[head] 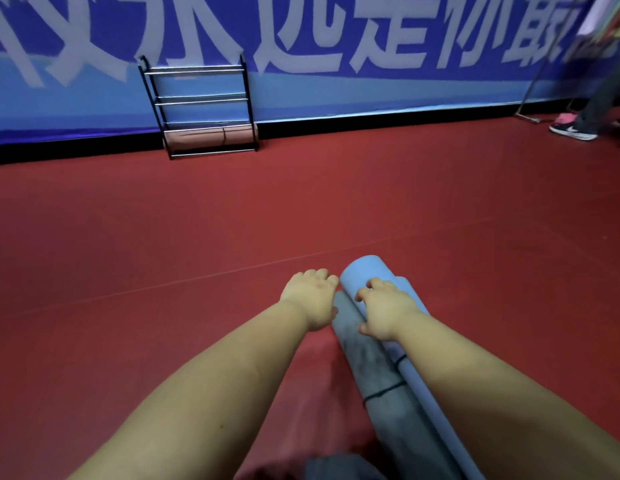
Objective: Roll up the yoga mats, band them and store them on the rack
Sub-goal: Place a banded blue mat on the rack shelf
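Head view looked down over two bare forearms reaching forward above a red floor [163, 237]. Right hand [384, 308] lay on top of a rolled blue yoga mat [365, 271], fingers curled over its curve and gripping it. Left hand [310, 297] was beside a rolled grey yoga mat [374, 368], fingers bent down; whether it held the roll could not be told. Both rolls lay side by side, touching, each ringed by a thin dark band [384, 393]. Well apart, against the blue wall banner [336, 81], stood a black metal rack [201, 105] with a pink rolled mat [211, 138] on its lowest shelf. Someone's sneakers [571, 129] showed at far right.
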### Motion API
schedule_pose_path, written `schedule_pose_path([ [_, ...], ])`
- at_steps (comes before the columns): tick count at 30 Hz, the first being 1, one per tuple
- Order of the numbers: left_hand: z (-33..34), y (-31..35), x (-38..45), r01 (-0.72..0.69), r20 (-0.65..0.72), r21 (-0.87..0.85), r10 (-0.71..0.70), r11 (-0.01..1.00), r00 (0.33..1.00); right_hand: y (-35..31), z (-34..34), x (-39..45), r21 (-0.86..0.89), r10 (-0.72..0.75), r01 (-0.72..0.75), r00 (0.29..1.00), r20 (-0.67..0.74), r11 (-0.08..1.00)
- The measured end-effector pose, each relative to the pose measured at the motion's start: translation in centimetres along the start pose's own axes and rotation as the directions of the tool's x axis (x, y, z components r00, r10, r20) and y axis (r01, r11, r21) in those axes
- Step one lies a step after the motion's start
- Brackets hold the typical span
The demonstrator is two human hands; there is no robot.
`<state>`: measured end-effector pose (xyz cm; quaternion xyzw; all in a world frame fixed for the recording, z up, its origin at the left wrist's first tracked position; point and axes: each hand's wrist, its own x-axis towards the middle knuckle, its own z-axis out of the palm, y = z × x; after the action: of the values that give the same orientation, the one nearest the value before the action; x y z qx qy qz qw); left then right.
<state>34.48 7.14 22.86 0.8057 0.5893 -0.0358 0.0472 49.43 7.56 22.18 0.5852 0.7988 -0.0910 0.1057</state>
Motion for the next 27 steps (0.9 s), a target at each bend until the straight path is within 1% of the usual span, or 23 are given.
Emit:
schedule_pose_path([
  [3,1.3,4.3,0.8,-0.089,0.04,0.019,0.088,0.996,0.995,3.3,1.9,-2.5,0.021,0.06,-0.06,0.998,0.017,0.998],
  [7,3.7,9.1,1.9,-0.204,0.11,0.026,0.2,0.979,0.974,7.1,6.2,-5.6,0.042,0.137,-0.138,0.99,0.041,0.989],
  [12,7.4,13.5,3.6,-0.314,0.194,0.039,0.301,0.949,0.934,10.4,12.2,-7.5,0.165,0.286,-0.291,0.957,0.054,0.942],
  [15,9.6,14.3,5.0,-0.323,0.236,0.03,0.307,0.946,0.922,11.7,14.6,-7.2,0.243,0.364,-0.369,0.929,0.065,0.897],
  [17,10.8,14.6,6.2,-0.333,0.274,0.059,0.305,0.941,0.912,12.5,15.6,-6.5,0.277,0.393,-0.396,0.917,0.07,0.875],
  [20,12.1,14.7,9.1,-0.376,0.298,0.137,0.324,0.917,0.898,13.7,16.5,-4.8,0.259,0.416,-0.42,0.907,0.07,0.87],
  [22,12.5,14.6,11.4,-0.403,0.311,0.209,0.33,0.891,0.891,14.4,17.0,-3.5,0.257,0.435,-0.447,0.894,0.102,0.857],
  [24,12.7,14.5,13.7,-0.434,0.36,0.287,0.324,0.854,0.875,14.8,17.6,-2.5,0.272,0.455,-0.473,0.881,0.129,0.838],
  [27,13.2,14.2,16.4,-0.488,0.44,0.349,0.32,0.8,0.839,15.3,18.5,-1.7,0.254,0.489,-0.492,0.869,0.081,0.833],
])
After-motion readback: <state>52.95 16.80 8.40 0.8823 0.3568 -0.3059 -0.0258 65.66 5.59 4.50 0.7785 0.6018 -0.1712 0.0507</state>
